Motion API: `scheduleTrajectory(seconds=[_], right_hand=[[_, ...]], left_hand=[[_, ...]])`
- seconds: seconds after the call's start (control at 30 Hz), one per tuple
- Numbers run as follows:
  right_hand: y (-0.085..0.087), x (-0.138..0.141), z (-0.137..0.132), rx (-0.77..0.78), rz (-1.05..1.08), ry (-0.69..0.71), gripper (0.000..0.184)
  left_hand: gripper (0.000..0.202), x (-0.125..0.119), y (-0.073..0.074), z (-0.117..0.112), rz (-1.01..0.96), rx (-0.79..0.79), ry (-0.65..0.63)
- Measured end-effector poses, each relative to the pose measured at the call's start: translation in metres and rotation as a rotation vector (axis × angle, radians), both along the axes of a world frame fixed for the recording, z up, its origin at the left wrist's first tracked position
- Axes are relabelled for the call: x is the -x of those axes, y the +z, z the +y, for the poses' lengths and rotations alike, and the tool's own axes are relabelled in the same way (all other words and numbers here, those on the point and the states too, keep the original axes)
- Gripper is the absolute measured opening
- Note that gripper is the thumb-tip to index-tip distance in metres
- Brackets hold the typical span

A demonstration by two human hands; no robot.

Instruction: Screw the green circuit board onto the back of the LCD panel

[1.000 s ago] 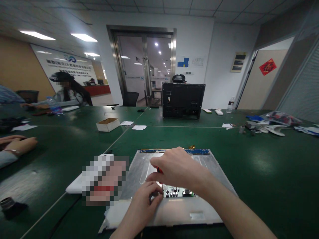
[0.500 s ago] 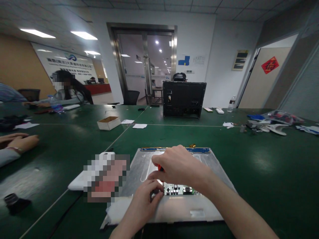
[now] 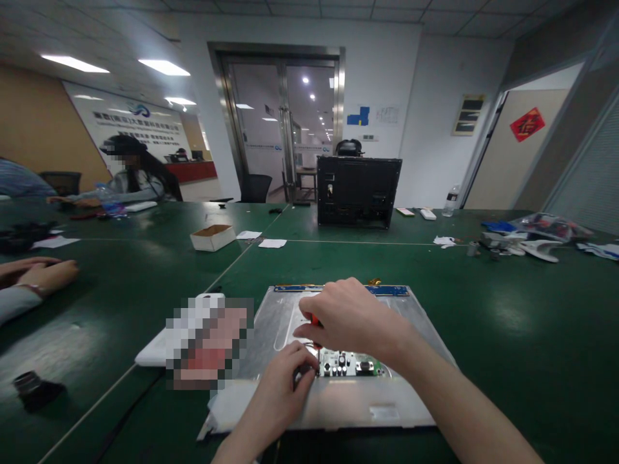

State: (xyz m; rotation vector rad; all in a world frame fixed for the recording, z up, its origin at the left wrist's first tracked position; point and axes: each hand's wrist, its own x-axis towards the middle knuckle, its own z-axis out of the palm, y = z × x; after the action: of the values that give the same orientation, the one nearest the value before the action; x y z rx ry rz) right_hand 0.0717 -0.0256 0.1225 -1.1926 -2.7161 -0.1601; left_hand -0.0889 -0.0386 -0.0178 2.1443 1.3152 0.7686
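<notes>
Hands meet over the small circuit board (image 3: 349, 365) on the metal panel back (image 3: 416, 335) lying flat on the counter (image 3: 507, 322). My right hand (image 3: 351, 317) closes its grip on a red-handled screwdriver (image 3: 314, 320), held upright for downward pressure; my left hand (image 3: 285, 386) pinches beside the tip, steadying it.

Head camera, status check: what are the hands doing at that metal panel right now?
Right hand grip shut on red-handled screwdriver. Left hand steadies tip at circuit board on metal panel. Nothing in the way.
</notes>
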Motion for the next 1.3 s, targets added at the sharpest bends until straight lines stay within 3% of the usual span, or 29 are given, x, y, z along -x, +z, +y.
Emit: scheduleTrajectory(seconds=[0.1,0.27,0.47,0.63,0.97,1.1,1.3], right_hand=[[-0.0002,-0.0015,-0.0007,-0.011,-0.017,0.019,0.017],[0.0024,-0.0045,-0.0032,0.011,-0.03,0.086,0.024],[0.001,-0.002,0.0,0.003,-0.014,0.021,0.029],[-0.0022,-0.0029,0.0007,-0.037,0.019,0.041,0.017],[-0.0002,-0.0033,-0.0006,0.001,0.0,0.029,0.025],[-0.0014,-0.0039,-0.0008,-0.004,-0.008,0.033,0.017],[0.0007,-0.0054,-0.0015,0.031,-0.023,0.062,0.022]], left_hand=[[0.016,0.0,0.0004,0.0001,-0.013,0.016,-0.013],[0.017,0.0011,-0.0033,0.0001,-0.03,-0.005,-0.026],[0.013,0.0006,-0.0012,-0.0015,0.016,-0.015,0.008],[0.015,-0.0001,0.0027,-0.003,0.003,0.002,-0.014],[0.012,0.0003,0.0016,-0.0025,0.013,0.026,0.006],[0.013,-0.0006,0.0055,-0.0037,-0.002,0.038,-0.001],[0.013,0.0006,0.0,-0.0024,-0.029,0.014,0.006]])
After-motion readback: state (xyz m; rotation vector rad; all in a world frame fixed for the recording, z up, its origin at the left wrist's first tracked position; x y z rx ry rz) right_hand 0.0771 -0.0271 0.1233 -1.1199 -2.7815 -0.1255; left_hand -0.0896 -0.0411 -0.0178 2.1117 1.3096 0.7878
